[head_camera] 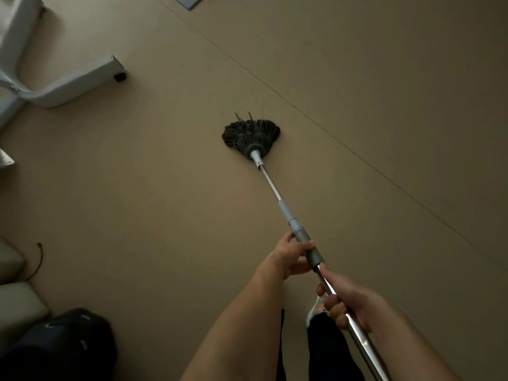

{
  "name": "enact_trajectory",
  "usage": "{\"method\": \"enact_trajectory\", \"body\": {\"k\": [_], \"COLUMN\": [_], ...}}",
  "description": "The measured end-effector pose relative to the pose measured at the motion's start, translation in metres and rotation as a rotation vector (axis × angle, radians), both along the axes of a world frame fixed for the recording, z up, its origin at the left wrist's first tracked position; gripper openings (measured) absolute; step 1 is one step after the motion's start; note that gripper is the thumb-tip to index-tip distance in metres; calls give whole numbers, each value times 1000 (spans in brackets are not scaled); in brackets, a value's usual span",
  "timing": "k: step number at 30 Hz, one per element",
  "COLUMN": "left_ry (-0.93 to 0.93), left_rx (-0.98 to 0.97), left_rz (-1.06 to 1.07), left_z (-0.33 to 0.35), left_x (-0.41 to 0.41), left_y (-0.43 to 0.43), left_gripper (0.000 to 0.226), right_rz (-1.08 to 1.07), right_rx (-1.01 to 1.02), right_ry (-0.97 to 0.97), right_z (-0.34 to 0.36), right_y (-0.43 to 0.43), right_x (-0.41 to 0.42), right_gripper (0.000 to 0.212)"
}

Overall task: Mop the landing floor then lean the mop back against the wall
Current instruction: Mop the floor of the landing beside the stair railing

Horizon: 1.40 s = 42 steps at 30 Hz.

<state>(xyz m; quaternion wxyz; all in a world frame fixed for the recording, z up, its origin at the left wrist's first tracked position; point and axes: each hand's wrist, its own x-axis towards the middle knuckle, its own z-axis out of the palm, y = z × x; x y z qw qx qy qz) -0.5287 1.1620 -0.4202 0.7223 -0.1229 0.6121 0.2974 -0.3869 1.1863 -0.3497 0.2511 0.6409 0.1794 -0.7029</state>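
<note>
One mop (275,188) lies angled across the beige floor (165,202), its dark string head (251,133) pressed flat on the floor near a thin seam line. Two hands hold the handle: the left hand (291,257) has its fingers (309,245) wrapped around the grey grip, and the right hand (346,301) is clamped on the shiny metal shaft just below. A white furniture base (68,83) stands upper left; one dark bag (63,345) sits lower left, its contents hidden
</note>
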Motion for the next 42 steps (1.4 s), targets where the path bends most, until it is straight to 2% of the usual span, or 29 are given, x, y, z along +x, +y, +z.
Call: {"method": "enact_trajectory", "body": {"k": [6,12,17,21,29,36,38,42], "left_ry": [23,263,327,320,247,48,8,38], "left_rx": [14,72,68,54,5,-124,-139,-183], "left_rz": [32,12,6,11,-14,-121,-183,-230], "left_z": [-3,-28,-44,-42,-15,4,13,28], "left_x": [-25,-77,-77,-32,124,284,313,336], "left_y": [-18,43,22,-32,-167,-299,-325,-349], "left_gripper": [65,46,51,54,19,36,44,43], "right_rz": [26,78,90,107,186,225,215,195], "right_rx": [-39,34,65,84,170,-7,-53,-74], "right_ry": [10,74,78,58,-4,-85,-108,-151], "right_z": [0,-29,-39,-38,-18,28,46,67], "right_y": [-14,41,17,-40,-173,-295,-319,-346], "right_x": [-31,-95,-101,-59,96,274,305,320], "right_gripper": [55,60,59,58,58,58,57,57]}}
